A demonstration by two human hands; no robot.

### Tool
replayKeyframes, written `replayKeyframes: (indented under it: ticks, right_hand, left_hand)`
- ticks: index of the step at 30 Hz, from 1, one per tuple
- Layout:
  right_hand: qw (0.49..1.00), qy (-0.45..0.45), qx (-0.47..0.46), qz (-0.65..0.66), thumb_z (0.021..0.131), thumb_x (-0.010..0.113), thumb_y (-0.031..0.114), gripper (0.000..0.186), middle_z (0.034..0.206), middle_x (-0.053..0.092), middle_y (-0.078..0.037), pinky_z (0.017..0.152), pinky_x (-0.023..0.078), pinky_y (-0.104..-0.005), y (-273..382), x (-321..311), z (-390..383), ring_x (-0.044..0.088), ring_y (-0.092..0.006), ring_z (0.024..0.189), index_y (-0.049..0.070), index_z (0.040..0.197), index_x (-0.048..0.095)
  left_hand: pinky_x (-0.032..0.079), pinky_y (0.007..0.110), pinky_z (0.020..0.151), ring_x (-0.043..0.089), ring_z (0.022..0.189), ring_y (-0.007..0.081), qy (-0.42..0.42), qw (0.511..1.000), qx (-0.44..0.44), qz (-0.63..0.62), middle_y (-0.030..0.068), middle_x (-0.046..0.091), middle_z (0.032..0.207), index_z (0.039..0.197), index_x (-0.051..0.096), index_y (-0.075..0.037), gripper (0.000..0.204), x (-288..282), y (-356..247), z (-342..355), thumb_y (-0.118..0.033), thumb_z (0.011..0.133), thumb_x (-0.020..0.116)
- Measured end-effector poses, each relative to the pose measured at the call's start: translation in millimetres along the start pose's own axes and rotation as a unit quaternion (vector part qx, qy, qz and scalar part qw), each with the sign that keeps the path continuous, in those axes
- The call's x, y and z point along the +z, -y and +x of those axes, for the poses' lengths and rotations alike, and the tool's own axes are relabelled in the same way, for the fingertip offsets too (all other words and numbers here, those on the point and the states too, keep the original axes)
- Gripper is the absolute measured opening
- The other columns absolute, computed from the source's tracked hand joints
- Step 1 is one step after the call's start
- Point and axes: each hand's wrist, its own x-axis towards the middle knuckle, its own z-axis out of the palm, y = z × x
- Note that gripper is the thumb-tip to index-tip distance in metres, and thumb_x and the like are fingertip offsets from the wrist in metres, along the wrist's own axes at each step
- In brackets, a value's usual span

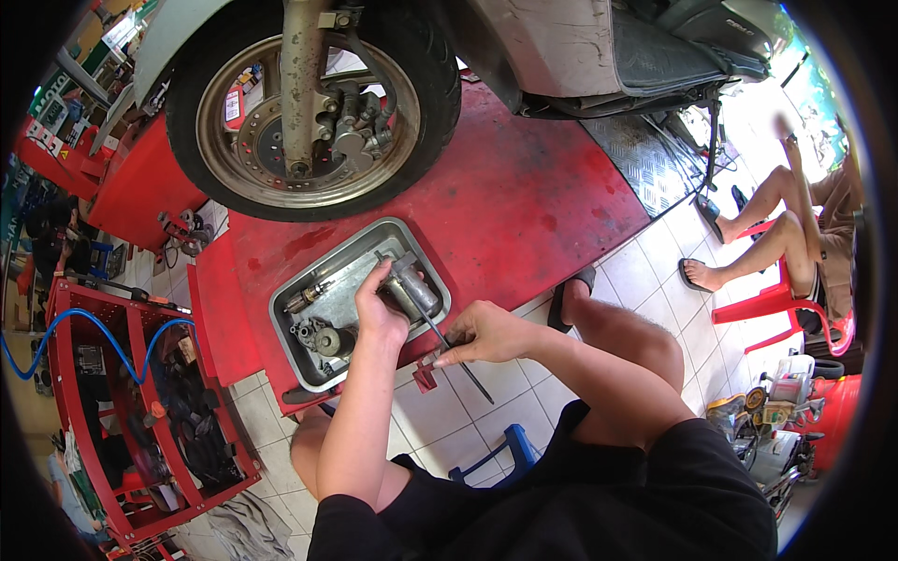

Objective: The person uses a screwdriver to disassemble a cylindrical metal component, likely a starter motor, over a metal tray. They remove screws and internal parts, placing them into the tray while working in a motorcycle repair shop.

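My left hand (382, 304) is wrapped round a grey metal cylinder (412, 288), a motor-like part with a narrower stub at its far end. The fingers behind it are partly hidden. Just right of it, my right hand (482, 334) pinches a thin dark rod (476, 381). The rod slants from the cylinder's near end down past my fingers; I cannot tell whether it is a tool. Beneath the cylinder lies a shallow metal tray (280, 352). Inside are a carburetor-like metal part (326, 342) and a small cylindrical fitting (307, 296).
The tray stands on a red lift platform (505, 187) below a scooter's front wheel (309, 201). A red tool cart (154, 369) with a blue hose (70, 315) is at left. A blue stool (517, 447) is near my legs. Another person (795, 229) sits at right.
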Motion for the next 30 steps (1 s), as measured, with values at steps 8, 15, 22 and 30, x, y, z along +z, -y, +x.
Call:
replayKeyframes:
  ticks: [8,15,22,30]
  right_hand:
    - [0.932,0.074,-0.004,0.355,0.091,0.072,0.026,0.035,0.092,0.071,-0.011,0.068,0.055,-0.0340,-6.2,10.0,-2.6,0.067,-0.0176,0.075,-0.006,0.101,0.066]
    - [0.963,0.110,0.052,0.240,0.092,0.072,0.026,0.043,0.093,0.070,-0.013,0.076,0.058,-0.0341,-8.7,-1.0,3.0,0.068,-0.0179,0.084,-0.009,0.114,0.058]
    - [0.933,0.074,0.022,0.351,0.090,0.072,0.015,0.048,0.098,0.071,-0.018,0.078,0.058,-0.0341,-16.2,3.4,2.1,0.070,-0.0209,0.089,-0.013,0.124,0.053]
    - [0.977,0.024,0.029,0.211,0.085,0.077,0.011,0.039,0.079,0.067,-0.009,0.062,0.054,-0.0295,-2.5,-0.1,-1.2,0.065,-0.0160,0.071,-0.011,0.115,0.061]
  left_hand:
    - [0.054,0.044,0.079,0.066,0.084,0.0294,0.000,1.000,-0.003,0.005,0.0130,0.067,0.090,0.105,0.061,-0.003,0.030,0.8,0.7,-0.9,-0.025,0.085,0.067]
    - [0.054,0.044,0.080,0.066,0.086,0.0296,-0.005,1.000,0.000,0.006,0.0133,0.067,0.091,0.106,0.062,-0.002,0.032,-0.1,0.4,-0.6,-0.026,0.085,0.066]
    - [0.052,0.047,0.085,0.065,0.090,0.0333,-0.002,1.000,-0.001,0.010,0.0185,0.066,0.099,0.112,0.058,0.001,0.040,-2.2,-1.1,2.0,-0.028,0.086,0.061]
    - [0.051,0.048,0.086,0.064,0.092,0.0334,0.003,1.000,-0.002,0.013,0.0180,0.066,0.101,0.113,0.059,0.001,0.040,-1.6,-0.4,0.2,-0.029,0.086,0.061]
